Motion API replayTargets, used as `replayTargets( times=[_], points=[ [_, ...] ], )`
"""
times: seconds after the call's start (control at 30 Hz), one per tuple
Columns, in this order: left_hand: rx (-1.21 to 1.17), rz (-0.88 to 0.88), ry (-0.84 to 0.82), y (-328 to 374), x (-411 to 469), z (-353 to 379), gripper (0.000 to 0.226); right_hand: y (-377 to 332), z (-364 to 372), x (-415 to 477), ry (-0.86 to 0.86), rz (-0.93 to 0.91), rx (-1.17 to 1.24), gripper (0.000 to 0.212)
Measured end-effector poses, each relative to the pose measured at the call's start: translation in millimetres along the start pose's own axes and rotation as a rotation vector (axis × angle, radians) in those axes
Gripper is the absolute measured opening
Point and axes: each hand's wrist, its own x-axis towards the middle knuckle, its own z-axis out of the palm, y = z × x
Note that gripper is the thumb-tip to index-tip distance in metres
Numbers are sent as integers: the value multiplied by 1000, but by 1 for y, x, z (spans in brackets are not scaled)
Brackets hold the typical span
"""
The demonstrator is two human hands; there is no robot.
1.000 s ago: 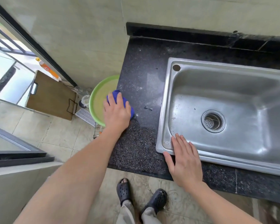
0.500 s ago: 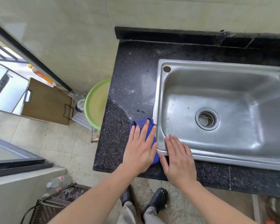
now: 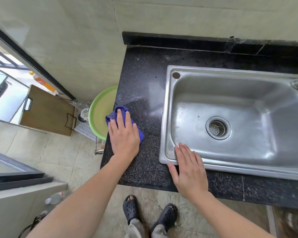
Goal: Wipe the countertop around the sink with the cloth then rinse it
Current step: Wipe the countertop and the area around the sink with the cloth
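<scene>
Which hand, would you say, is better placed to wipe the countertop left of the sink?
Left: left hand presses the cloth on that countertop; right hand rests empty on the sink rim.

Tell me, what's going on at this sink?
A person is wiping the black countertop to the left of the steel sink. Their left hand presses a blue cloth flat on the stone near the counter's left edge, above a green basin that sits lower down. Their right hand rests flat on the sink's front-left corner. The cloth has not yet been rinsed.
</scene>
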Motion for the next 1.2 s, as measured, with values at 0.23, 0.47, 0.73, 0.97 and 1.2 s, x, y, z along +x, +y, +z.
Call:
replayTargets(
  times=[0.23,0.47,0.73,0.97,1.2],
  points=[
    [32,474,-88,31,-16,13,50,1,2,1,-12,0,1,57],
    [-24,-23,-48,-24,60,9,55,2,2,2,-72,7,-21,59],
    [104,379,-123,-22,-14,-9,55,-21,-22,22,-15,-56,107,57],
    [57,488,-93,-17,91,-2,57,-62,4,116,101,-131,169,52],
    [-160,159,-34,-15,191,9,59,-60,15,117,109,-107,203,51]
  ],
)
